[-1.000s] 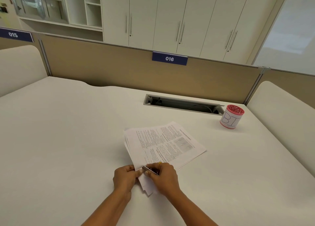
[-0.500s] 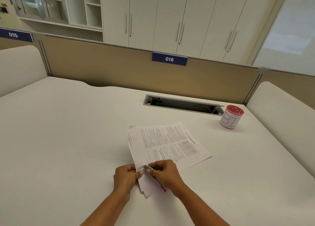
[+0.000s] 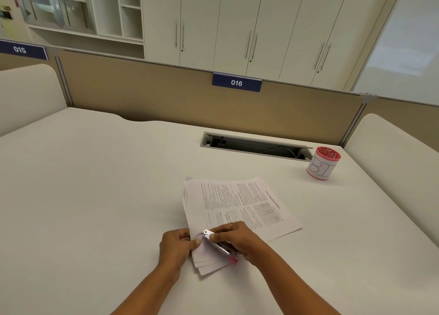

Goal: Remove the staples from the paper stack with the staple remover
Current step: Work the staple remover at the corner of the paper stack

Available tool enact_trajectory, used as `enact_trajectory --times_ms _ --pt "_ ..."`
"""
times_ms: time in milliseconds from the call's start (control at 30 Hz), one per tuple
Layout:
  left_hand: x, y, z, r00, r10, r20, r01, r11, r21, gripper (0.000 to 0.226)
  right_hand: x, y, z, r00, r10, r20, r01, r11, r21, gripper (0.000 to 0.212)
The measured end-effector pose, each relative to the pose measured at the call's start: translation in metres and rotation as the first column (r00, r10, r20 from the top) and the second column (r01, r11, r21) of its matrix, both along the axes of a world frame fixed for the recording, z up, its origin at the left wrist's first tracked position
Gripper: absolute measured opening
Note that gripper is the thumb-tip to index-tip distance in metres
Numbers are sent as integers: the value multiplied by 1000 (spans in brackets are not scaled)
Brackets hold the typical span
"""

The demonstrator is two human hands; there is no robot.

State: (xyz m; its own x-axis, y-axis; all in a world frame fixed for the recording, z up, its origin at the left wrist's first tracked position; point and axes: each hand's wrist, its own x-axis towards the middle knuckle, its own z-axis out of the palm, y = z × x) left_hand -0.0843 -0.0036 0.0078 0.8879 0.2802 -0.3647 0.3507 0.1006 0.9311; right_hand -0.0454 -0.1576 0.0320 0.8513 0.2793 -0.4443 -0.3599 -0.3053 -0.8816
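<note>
A stack of printed paper (image 3: 240, 205) lies on the white desk (image 3: 95, 196), slightly fanned at its near corner. My left hand (image 3: 177, 245) pinches that near left corner of the stack. My right hand (image 3: 240, 239) holds a silver staple remover (image 3: 217, 243) with a pink end, its metal tip resting on the top sheet close to my left thumb. Any staple is too small to make out.
A pink-rimmed white cup (image 3: 323, 163) marked with letters stands at the back right. A cable slot (image 3: 255, 146) is cut into the desk behind the paper. A tan partition (image 3: 166, 96) bounds the far edge, with padded side panels left and right.
The paper stack has turned and shifted slightly to the right. My right hand has slid back along the tool, so more of the silver staple remover and its pink end show.
</note>
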Motion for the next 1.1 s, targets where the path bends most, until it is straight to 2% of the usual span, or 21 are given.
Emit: enact_trajectory --times_ms 333,500,733,933,1100 --pt "0 0 1 1000 -20 11 20 1000 -4 21 11 -3 1 989 -9 -148 13 1000 27 9" --pt "0 1 2 1000 -25 13 25 1000 -4 23 14 -4 5 968 -9 -249 23 998 53 19" --pt "1 1 4 1000 -18 -9 18 1000 3 14 14 -5 0 963 -36 -266 61 994 87 33" --pt "4 0 7 999 4 -49 -4 1000 -14 9 14 -8 -5 956 -26 -293 86 978 191 11" --pt "9 0 7 996 15 -84 -18 999 -33 7 13 -9 -5 956 -17 -292 78 977 199 10"
